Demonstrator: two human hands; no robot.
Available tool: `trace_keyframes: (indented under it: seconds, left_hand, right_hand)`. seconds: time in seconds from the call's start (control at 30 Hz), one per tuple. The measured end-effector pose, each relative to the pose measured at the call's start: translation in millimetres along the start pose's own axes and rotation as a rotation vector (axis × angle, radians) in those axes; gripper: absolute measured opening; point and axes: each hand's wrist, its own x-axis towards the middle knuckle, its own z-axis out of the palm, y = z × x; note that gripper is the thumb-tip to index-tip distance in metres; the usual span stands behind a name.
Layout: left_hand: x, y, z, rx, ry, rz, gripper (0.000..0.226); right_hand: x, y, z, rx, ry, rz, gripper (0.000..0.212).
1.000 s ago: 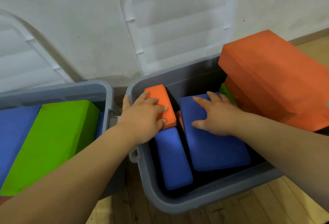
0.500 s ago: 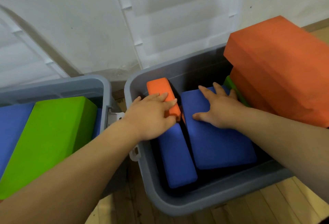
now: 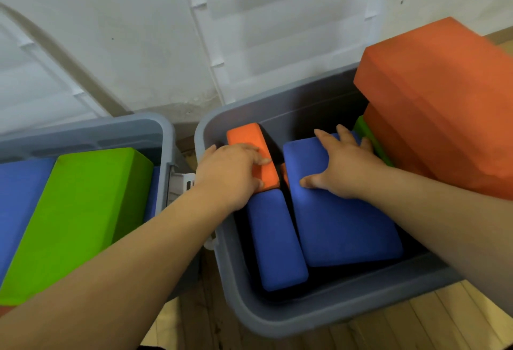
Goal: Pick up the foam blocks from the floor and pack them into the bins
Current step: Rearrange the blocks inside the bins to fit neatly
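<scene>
Two grey bins sit side by side on the wooden floor. In the right bin [image 3: 327,313] my left hand [image 3: 230,172] presses on a small orange block [image 3: 247,138] standing at the back left. Below it lies a narrow blue block [image 3: 277,241]. My right hand [image 3: 341,166] lies flat, fingers spread, on a wide blue block [image 3: 347,227]. Large orange blocks [image 3: 444,99] are stacked at the bin's right side, with a green block [image 3: 366,133] wedged under them. The left bin [image 3: 163,138] holds a big green block [image 3: 77,216] and a blue block [image 3: 19,199].
Two pale bin lids lean against the white wall behind the bins, one [image 3: 288,27] behind the right bin, another [image 3: 39,77] at the far left. A white latch [image 3: 181,183] sits between the bins. Wooden floor [image 3: 416,327] shows in front.
My left hand has slid slightly along the small orange block, and my right hand stays flat on the wide blue block. The view shifted a little.
</scene>
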Motion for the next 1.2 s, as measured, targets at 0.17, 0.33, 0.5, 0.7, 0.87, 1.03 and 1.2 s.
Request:
trace_keyframes:
  seconds: [0.17, 0.33, 0.5, 0.7, 0.87, 1.03, 1.2]
  left_hand:
    - [-7, -7, 3, 0.017, -0.026, 0.030, 0.057]
    - [-24, -15, 4, -0.023, 0.008, 0.111, 0.054]
    - [-46, -12, 6, -0.137, 0.024, 0.089, 0.054]
    - [-63, -3, -16, -0.391, 0.059, 0.019, 0.068]
    - [-77, 3, -27, -0.562, 0.078, 0.015, 0.074]
    - [-85, 0, -40, -0.678, 0.153, 0.033, 0.079]
    - [-94, 11, -50, -0.930, 0.180, 0.051, 0.082]
  right_hand:
    - [-18, -5, -8, 0.022, 0.106, -0.012, 0.129]
    - [-38, -11, -23, 0.219, 0.267, -0.164, 0.110]
    - [-62, -3, -30, 0.310, 0.258, -0.246, 0.103]
    - [-82, -2, -36, 0.410, 0.271, -0.194, 0.103]
    - [-100, -6, -39, 0.419, 0.315, -0.220, 0.089]
    - [-113, -14, -71, 0.412, 0.626, -0.329, 0.073]
    - [-122, -29, -78, 0.743, 0.653, -0.404, 0.064]
